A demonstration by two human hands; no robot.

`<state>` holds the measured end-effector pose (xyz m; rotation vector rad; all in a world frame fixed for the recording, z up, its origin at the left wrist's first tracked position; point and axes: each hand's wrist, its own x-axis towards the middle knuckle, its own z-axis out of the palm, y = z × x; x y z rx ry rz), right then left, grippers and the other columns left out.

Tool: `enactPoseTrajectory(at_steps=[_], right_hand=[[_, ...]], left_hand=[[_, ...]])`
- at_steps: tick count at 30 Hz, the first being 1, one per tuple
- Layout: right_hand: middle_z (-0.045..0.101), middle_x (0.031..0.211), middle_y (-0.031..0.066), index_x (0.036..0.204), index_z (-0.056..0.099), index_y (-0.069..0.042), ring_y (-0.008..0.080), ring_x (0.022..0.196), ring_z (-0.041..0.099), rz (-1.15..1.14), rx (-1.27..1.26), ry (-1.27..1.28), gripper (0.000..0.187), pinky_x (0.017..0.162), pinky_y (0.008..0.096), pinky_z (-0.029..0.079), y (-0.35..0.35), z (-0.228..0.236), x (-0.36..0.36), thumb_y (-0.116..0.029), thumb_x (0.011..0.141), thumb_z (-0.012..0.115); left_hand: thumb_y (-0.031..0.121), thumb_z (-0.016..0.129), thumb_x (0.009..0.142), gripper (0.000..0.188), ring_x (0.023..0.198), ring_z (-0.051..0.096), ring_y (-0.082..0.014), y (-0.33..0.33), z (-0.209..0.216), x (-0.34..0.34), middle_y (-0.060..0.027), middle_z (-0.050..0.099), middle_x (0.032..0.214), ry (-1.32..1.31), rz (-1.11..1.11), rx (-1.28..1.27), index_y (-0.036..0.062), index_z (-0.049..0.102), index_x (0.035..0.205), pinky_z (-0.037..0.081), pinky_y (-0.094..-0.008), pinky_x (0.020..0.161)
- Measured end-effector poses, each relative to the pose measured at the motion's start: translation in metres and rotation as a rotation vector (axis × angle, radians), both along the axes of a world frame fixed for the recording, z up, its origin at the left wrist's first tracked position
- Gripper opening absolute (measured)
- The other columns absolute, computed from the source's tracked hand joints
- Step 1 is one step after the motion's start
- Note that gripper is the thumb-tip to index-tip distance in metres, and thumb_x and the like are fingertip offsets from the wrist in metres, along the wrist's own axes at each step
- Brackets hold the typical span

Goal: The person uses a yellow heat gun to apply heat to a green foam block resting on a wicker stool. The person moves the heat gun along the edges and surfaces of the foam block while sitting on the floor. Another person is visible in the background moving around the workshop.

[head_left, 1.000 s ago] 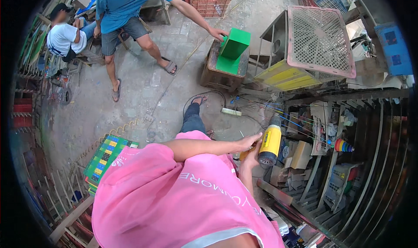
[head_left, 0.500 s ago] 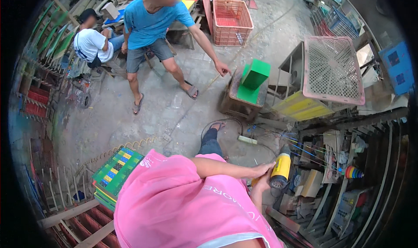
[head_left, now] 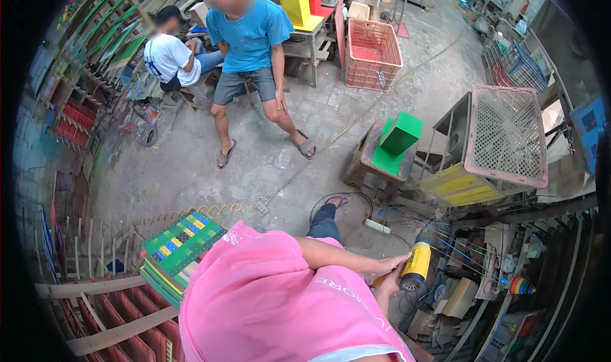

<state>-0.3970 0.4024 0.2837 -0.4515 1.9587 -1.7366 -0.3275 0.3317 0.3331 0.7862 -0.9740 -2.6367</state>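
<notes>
A yellow heat gun (head_left: 417, 260) with a black ribbed nozzle and a black vented back end is held out at my right side, its nozzle tilted away from me. My right hand (head_left: 389, 283) is wrapped round its handle, which the hands mostly hide. My left hand (head_left: 389, 263) reaches across my front, its fingers stretched out against the side of the yellow body. Next to my left side lies a stack of green and yellow boards (head_left: 181, 244) with coloured squares, partly covered by my pink shirt.
A green block-shaped piece (head_left: 402, 135) sits on a wooden stool (head_left: 364, 163) ahead. A pink crate lid (head_left: 509, 133) tops a rack. Cables (head_left: 363, 200) lie near my foot. A person in a blue shirt (head_left: 249, 37) and another in white (head_left: 170, 60) sit opposite. Scrap (head_left: 459, 298) crowds the right.
The person in blue has drawn back the arm that was stretched toward the green piece; that hand is now at the knee. My view has shifted slightly. My hands stay at the heat gun.
</notes>
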Motion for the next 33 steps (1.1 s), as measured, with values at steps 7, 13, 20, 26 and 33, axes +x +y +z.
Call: enactPoseTrajectory(at_steps=[7,13,20,26,33], right_hand=[[0.056,0.12,0.0101,0.125,0.048,-0.001,0.0219,0.106,0.055,0.059,0.042,-0.081,0.048,0.089,0.0356,0.044,-0.001,0.008,0.011,-0.014,0.083,0.068],[0.058,0.117,0.0096,0.123,0.049,-0.001,0.0212,0.103,0.057,0.131,0.095,-0.142,0.046,0.087,0.035,0.046,0.0,0.009,0.014,-0.014,0.083,0.069],[0.061,0.105,0.0069,0.114,0.053,0.0,0.0168,0.088,0.06,0.167,-0.079,-0.12,0.037,0.075,0.0312,0.049,-0.003,-0.02,0.016,-0.013,0.083,0.069],[0.062,0.092,0.0084,0.11,0.055,-0.002,0.0175,0.079,0.061,0.438,0.23,-0.2,0.035,0.067,0.0309,0.048,-0.006,-0.006,0.01,-0.026,0.086,0.066],[0.058,0.067,0.0012,0.09,0.059,-0.005,0.0104,0.056,0.054,0.394,0.367,-0.03,0.028,0.052,0.0248,0.043,-0.007,-0.029,-0.005,-0.032,0.085,0.067]], left_hand=[[0.066,0.027,0.09,0.071,0.126,0.037,-0.0191,-0.001,-0.044,-0.005,-0.0038,0.041,0.139,-0.12,0.022,0.044,0.0168,0.034,0.142,0.03,-0.0417,0.102],[0.073,0.027,0.084,0.079,0.121,0.041,-0.0243,-0.004,-0.026,0.011,-0.0094,0.046,0.131,-0.204,0.107,0.076,0.0154,0.043,0.136,0.033,-0.0441,0.097],[0.079,0.017,0.081,0.088,0.133,0.027,-0.0258,0.003,-0.049,0.017,-0.0095,0.039,0.141,-0.214,0.072,0.222,0.0145,0.047,0.132,0.025,-0.0506,0.103],[0.075,0.02,0.084,0.085,0.136,0.019,-0.0273,-0.002,-0.007,0.054,-0.0175,0.03,0.145,-0.294,0.07,0.048,0.0112,0.04,0.138,0.018,-0.0529,0.106],[0.045,0.047,0.092,0.052,0.095,0.059,-0.02,-0.015,-0.05,0.101,-0.0128,0.061,0.11,-0.498,0.238,-0.591,0.0009,0.056,0.118,0.046,-0.0317,0.083]])
